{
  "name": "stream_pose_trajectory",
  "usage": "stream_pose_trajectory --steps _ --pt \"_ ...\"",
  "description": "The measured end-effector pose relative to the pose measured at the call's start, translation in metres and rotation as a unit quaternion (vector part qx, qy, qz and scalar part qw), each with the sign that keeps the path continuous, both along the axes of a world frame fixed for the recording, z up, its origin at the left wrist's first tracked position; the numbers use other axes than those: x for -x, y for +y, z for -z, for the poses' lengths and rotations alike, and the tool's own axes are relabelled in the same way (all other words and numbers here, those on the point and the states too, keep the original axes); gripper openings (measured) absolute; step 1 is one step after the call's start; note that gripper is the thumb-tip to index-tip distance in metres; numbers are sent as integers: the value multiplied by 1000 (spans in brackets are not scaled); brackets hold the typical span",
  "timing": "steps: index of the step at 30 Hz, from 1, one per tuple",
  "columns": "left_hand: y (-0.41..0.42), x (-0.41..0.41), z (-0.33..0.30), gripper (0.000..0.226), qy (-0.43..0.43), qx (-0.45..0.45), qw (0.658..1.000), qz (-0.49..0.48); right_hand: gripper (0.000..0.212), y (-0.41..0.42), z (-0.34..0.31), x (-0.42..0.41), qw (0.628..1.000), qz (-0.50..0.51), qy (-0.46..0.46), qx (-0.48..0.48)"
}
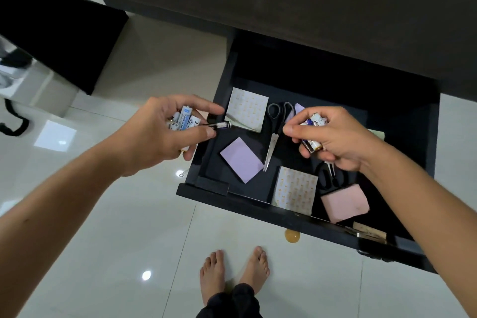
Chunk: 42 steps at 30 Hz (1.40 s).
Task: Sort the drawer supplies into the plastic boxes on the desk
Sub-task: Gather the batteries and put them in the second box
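The black drawer (258,204) stands pulled out under the dark desk (309,8). My left hand (160,134) hovers at the drawer's left edge, closed around several white and blue batteries (184,119), with one dark battery (219,125) pinched between thumb and forefinger. My right hand (335,137) is over the drawer's middle, gripping a few batteries (315,134). Inside lie grey-handled scissors (273,137), a purple sticky-note pad (242,160), two patterned pads (247,108) (295,190), a pink pad (344,202) and black-handled scissors (333,178) partly hidden under my right hand.
A wooden clothespin and a metal clip (366,231) lie at the drawer's front right corner. My bare feet (235,271) stand on the glossy white tile floor in front of the drawer. A dark cabinet panel (59,33) is at the left. No plastic boxes are in view.
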<state>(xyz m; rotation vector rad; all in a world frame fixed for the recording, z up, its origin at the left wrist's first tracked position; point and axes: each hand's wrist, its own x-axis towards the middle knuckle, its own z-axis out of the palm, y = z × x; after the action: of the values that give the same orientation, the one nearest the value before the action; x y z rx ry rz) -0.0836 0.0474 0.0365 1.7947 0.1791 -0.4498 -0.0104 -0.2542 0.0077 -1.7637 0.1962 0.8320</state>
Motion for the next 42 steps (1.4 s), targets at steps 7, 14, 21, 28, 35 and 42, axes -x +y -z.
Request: stream_pose_trajectory --steps 7,14,21,28,35,42 --pt "-24 -10 3 6 22 18 999 15 24 -33 -16 -7 999 20 -7 -41" --pt "-32 -14 -18 31 37 42 998 7 34 -50 -44 -3 998 33 10 -47" --pt "-22 -16 -68 45 48 63 995 -62 36 -38 -121 -7 998 38 17 -44" --pt "-22 -20 -119 24 43 43 995 -73 41 -5 -181 -16 999 -24 -7 -31" --pt "-3 -36 -164 28 12 31 996 -87 35 39 -230 -35 995 -82 -43 -32" --pt "38 -73 -184 24 -32 28 996 -80 29 92 -241 -70 992 -101 -72 -33"
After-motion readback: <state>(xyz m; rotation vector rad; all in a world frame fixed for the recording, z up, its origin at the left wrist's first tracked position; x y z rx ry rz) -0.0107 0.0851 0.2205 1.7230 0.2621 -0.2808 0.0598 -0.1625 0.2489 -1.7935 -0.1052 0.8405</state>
